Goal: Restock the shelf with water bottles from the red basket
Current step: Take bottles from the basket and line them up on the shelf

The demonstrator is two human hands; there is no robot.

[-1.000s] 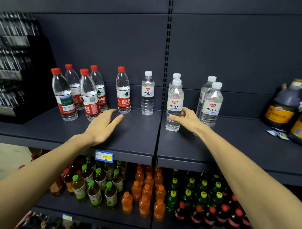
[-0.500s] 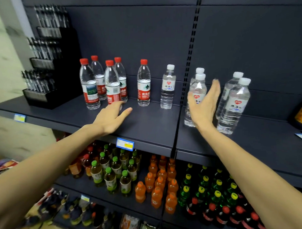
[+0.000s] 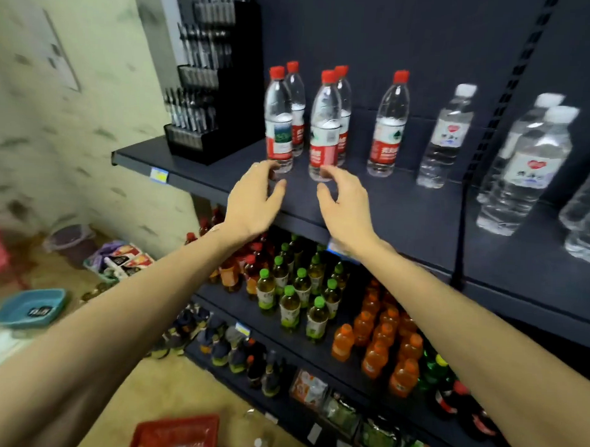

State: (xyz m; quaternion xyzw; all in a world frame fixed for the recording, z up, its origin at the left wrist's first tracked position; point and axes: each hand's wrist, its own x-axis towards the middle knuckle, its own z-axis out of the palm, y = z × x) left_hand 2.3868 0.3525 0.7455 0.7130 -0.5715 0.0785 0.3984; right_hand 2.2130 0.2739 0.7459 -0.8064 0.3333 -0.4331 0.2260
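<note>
- Shelf (image 3: 404,207): dark, upper tier of a store unit; both hands hover over its front part.
- Red-capped water bottles: five upright on the shelf. Front left bottle (image 3: 279,122) stands just beyond the left hand's fingertips; front middle bottle (image 3: 324,130) just beyond the right hand's fingertips. Two more stand directly behind these; a fifth (image 3: 389,126) stands apart to the right.
- White-capped water bottles: one (image 3: 447,138) right of the fifth red-capped bottle; a pair (image 3: 526,171) further right; more at the frame's right edge, blurred.
- Red basket (image 3: 179,433): on the floor at the bottom edge, well below the hands. Contents blurred; a white-capped bottle (image 3: 260,446) shows just beside its right side.
- Blue basin (image 3: 30,307): on the floor at left, a dark label on its wall.
- Lower shelves: green-capped tea bottles (image 3: 290,306), orange drink bottles (image 3: 379,343), dark bottles at right.
- Black display rack (image 3: 204,86): at the shelf's left end.
- Left hand (image 3: 251,201): fingers loosely spread, lightly curved, holding nothing; fingertips close to the front left bottle's base, contact not clear.
- Right hand (image 3: 346,208): fingers loosely spread, holding nothing; fingertips at the front middle bottle's base, contact not clear.
</note>
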